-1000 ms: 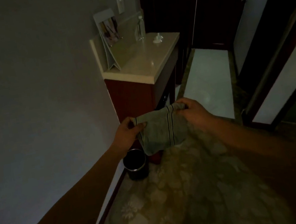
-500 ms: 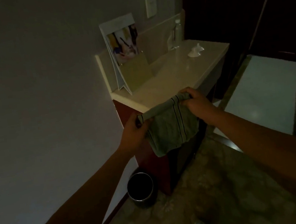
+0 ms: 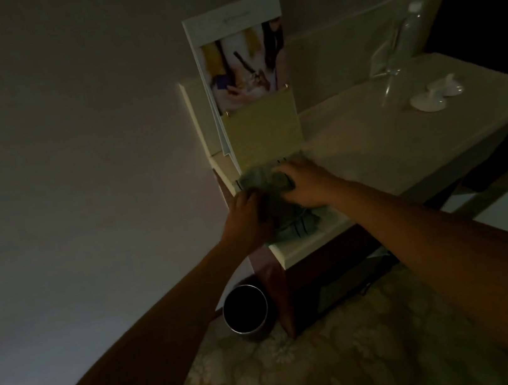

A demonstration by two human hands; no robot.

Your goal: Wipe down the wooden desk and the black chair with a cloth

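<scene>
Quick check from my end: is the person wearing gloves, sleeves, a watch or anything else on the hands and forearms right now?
Nothing worn shows. The left hand and right hand are bare, with no gloves. Both forearms are bare along their whole visible length, with no sleeve edge in frame. No watch, band or ring can be made out, though the dim light could hide something small.

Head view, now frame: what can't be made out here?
- Black chair: not in view.
- Desk surface under the cloth: hidden by the cloth and both hands.
- Left hand fingertips: buried in the cloth.
- Wall card text: too small, dim.
- Bottle: top smeared by motion blur.
- Bin contents: too dark.
</scene>
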